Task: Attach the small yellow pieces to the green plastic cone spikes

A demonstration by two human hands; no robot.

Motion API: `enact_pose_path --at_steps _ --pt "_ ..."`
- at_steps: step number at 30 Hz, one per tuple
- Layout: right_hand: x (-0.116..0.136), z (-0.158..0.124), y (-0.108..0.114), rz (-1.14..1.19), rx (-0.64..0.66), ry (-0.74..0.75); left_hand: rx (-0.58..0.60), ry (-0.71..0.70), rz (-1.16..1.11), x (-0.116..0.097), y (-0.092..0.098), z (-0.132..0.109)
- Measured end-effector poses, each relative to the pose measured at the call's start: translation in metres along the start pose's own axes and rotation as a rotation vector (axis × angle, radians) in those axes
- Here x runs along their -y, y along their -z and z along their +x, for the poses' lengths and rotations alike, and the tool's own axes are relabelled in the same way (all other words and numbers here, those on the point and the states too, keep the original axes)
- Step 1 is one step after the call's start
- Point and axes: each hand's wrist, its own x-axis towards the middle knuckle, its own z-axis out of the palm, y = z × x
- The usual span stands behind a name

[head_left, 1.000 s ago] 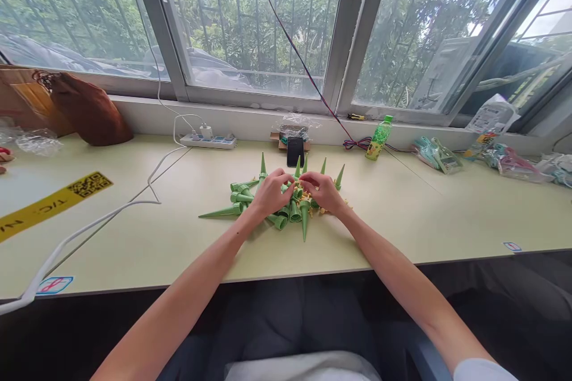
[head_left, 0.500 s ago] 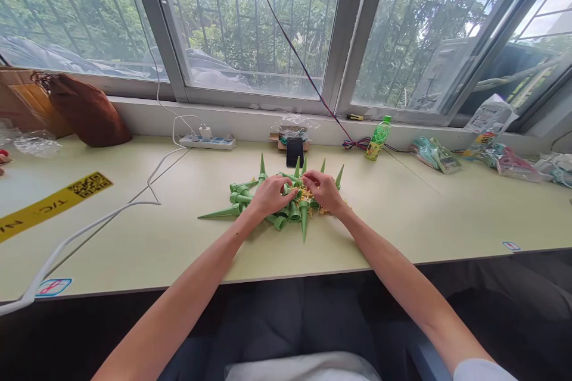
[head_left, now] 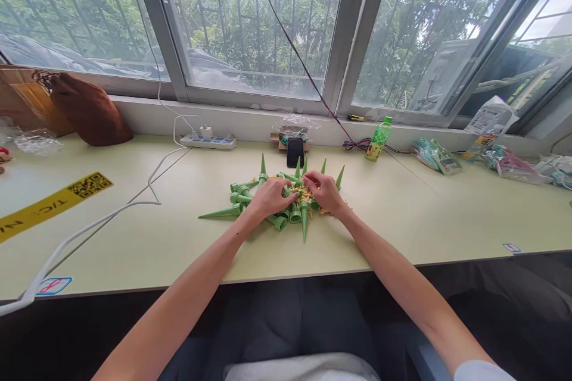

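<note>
Several green plastic watering spikes, cone-shaped with ribbed collars, lie and stand in a pile on the pale table. Among them are small orange-yellow plastic pieces. My left hand is curled over the middle of the pile. Between its thumb and fingers is a green spike, mostly covered by the hand. Just to the right, my right hand has its thumb and forefinger pinched together. What is between those fingertips is too small to make out.
Behind the pile lies a black phone by a small box. A green drink bottle stands at the back right, near bagged items. At the left are a power strip, a white cable and a brown pouch.
Both hands stay in nearly the same place over the pile. The fingers of the left hand shift very slightly, and the view moves a little.
</note>
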Motion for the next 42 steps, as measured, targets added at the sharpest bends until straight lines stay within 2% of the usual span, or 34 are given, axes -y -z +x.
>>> enact_pose_path --at_steps 9,28,42 --pt "0.0016 0.0000 0.0002 -0.016 -0.013 0.001 -0.031 -0.020 -0.007 0.0026 -0.0021 -0.0003" --pt "-0.0006 -0.0005 -0.0011 -0.009 0.002 0.006 0.027 -0.019 0.015 0.0012 -0.0031 -0.0008" --pt "0.0015 -0.0009 -0.0019 0.001 -0.027 0.034 -0.187 0.021 -0.091 0.0006 -0.0014 0.0004"
